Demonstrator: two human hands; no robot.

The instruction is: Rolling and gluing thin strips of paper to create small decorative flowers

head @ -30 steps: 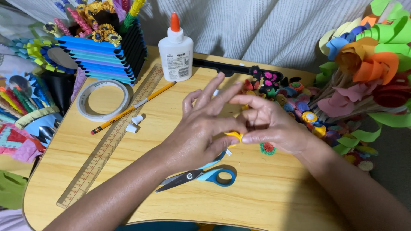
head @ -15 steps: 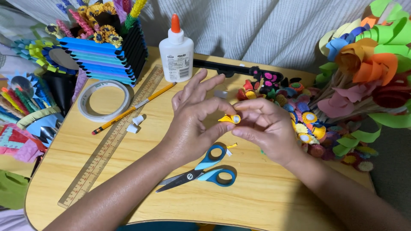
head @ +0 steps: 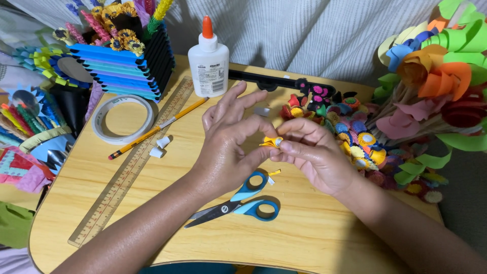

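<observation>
From the head camera I look down on a light wooden table crowded with craft supplies. My left hand and right hand meet above the middle of the table, and between them sits a small yellow paper piece, crinkled and partly rolled, with a pale rounded tip at its right end. It is held off the table, just above the scissors. My left hand pinches it from the left with thumb and forefinger, the other fingers fanned upward and spread; my right hand is closed on it from the right, fingertips curled over the top. The piece is too small and too covered for me to tell its long axis for certain; what shows runs roughly left to right, pale tip toward my right hand. Below the hands lie blue-handled scissors, blades closed and pointing lower left, with a tiny yellow scrap just beside the upper handle loop. Farther left are a long wooden ruler laid diagonally, a yellow pencil, and a roll of tape. A white glue bottle with an orange cap stands upright behind. Small coloured paper flowers are heaped to the right.
</observation>
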